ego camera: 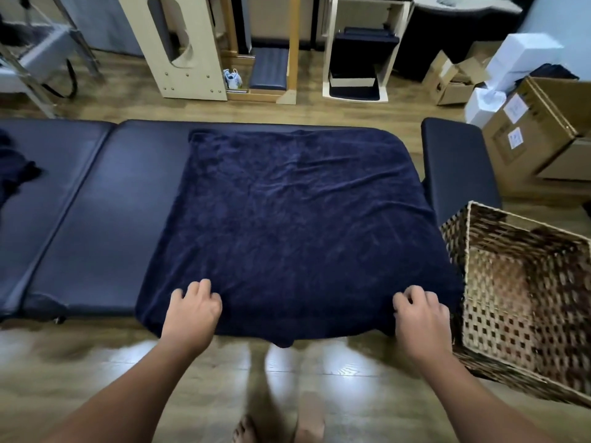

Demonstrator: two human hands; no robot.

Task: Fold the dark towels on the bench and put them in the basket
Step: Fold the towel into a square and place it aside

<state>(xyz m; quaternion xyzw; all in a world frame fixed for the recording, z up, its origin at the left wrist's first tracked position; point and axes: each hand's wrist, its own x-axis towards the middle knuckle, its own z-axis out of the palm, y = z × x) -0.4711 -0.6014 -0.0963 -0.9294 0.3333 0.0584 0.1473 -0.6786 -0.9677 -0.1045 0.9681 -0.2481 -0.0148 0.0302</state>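
A dark navy towel (287, 225) lies spread flat over the right half of the padded bench (96, 193), its near edge hanging slightly over the front. My left hand (192, 310) rests on the towel's near left part with fingers curled into the cloth. My right hand (420, 314) sits on the near right part, fingers likewise curled into the fabric. A woven wicker basket (524, 366) stands on the floor to the right of the bench, tilted toward me, with nothing inside. More dark cloth (14, 174) lies bunched at the bench's far left end.
A separate navy headrest pad (457, 164) sits right of the bench. Cardboard boxes (540, 129) and white boxes (524, 55) stack at the right. Wooden frames and padded equipment (179, 46) stand along the far wall. My bare feet (281, 426) are on the wooden floor.
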